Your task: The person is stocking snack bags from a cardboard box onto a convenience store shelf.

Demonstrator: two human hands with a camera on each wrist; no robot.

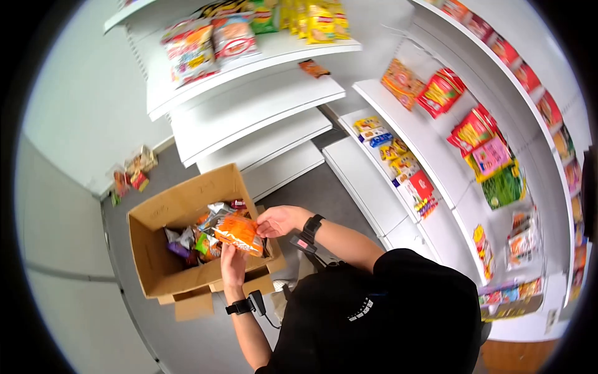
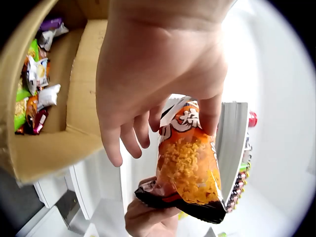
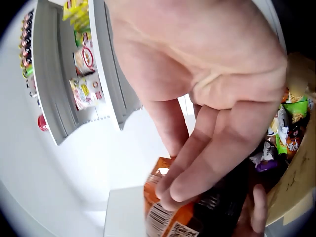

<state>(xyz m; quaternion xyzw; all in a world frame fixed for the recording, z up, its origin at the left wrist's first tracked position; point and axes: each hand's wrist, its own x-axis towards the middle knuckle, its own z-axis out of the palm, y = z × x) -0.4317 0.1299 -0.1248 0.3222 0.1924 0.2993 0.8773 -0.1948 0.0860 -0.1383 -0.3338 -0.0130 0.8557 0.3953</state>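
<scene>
An orange snack bag [image 1: 238, 234] is held in both hands over the open cardboard box [image 1: 187, 198]. My left hand [image 2: 163, 74] grips one end between thumb and fingers, its other fingers hanging loosely beside the bag. At the opposite, black-edged end, my right hand [image 3: 207, 89] pinches the bag with its thumb and fingertips. The left wrist view shows noodle-like pieces printed on the bag's front. Its back, with a barcode [image 3: 159, 217], faces the right wrist camera. Several snack packets [image 2: 37, 74] in mixed colours lie loose inside the box.
White shelves [image 1: 249, 118] rise beyond the box, with snack bags [image 1: 190, 53] on the top one and a small orange packet [image 1: 313, 68] lower down. More stocked shelving [image 1: 398, 143] stands to the right. Some packages [image 1: 134, 171] lie on the floor by the left wall.
</scene>
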